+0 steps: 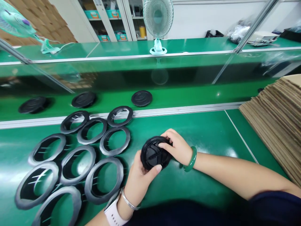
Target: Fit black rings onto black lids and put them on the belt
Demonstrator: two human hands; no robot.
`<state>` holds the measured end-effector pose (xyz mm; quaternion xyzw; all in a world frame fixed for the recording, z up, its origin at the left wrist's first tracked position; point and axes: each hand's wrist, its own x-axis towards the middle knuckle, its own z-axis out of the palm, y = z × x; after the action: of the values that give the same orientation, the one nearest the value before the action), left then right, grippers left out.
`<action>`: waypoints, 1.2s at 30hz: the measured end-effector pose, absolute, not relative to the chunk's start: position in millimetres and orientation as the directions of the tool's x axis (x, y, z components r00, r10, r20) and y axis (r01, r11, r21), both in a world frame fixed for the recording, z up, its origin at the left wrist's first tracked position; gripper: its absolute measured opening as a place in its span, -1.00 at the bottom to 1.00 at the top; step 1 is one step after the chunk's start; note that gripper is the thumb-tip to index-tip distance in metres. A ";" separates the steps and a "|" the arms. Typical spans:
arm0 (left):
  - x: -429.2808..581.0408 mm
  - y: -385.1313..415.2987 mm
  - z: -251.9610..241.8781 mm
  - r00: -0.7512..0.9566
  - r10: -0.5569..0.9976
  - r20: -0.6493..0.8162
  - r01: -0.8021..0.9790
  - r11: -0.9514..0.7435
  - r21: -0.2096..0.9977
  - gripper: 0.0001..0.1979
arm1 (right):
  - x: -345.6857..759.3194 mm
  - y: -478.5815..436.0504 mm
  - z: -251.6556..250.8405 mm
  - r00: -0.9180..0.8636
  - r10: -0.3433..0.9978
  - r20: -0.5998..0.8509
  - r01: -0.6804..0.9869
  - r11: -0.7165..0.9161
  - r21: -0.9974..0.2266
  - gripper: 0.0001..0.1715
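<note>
Black plastic disc (151, 153), held upright-tilted above the green bench mat (207, 131) in front of me. My left hand (138, 182) and right hand (176, 147) are together, both clamped on its rim, with the ribbed underside facing me. My left thumb lies across the disc's lower edge; my right fingertips (164, 145) press on its upper part.

To the left, grey-rimmed black rings (87, 185) lie flat on the mat in overlapping rows, the nearest just beside my left hand. Three more discs (141, 98) sit on the raised green shelf (188, 94) behind the aluminium edge strip (188, 108). At right, a stack of corrugated cardboard sheets (275, 125) rests on the mat, with green surface running between it and my right forearm. Teal bins (92, 14) stand in a glass-fronted cabinet beyond the bench, behind a desk fan (158, 18).
</note>
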<state>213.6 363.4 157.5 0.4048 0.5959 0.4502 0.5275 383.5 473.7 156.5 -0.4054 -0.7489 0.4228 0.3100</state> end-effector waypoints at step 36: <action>226.8 364.4 143.8 -0.006 0.975 -0.221 -0.138 0.218 0.966 -0.40 | 430.5 555.1 172.6 -0.248 0.956 0.159 0.525 0.270 -0.807 -0.33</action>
<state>226.8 364.4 143.8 0.4008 0.5224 0.4798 0.5800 430.5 555.1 172.6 -0.5125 -0.7223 0.3197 0.3367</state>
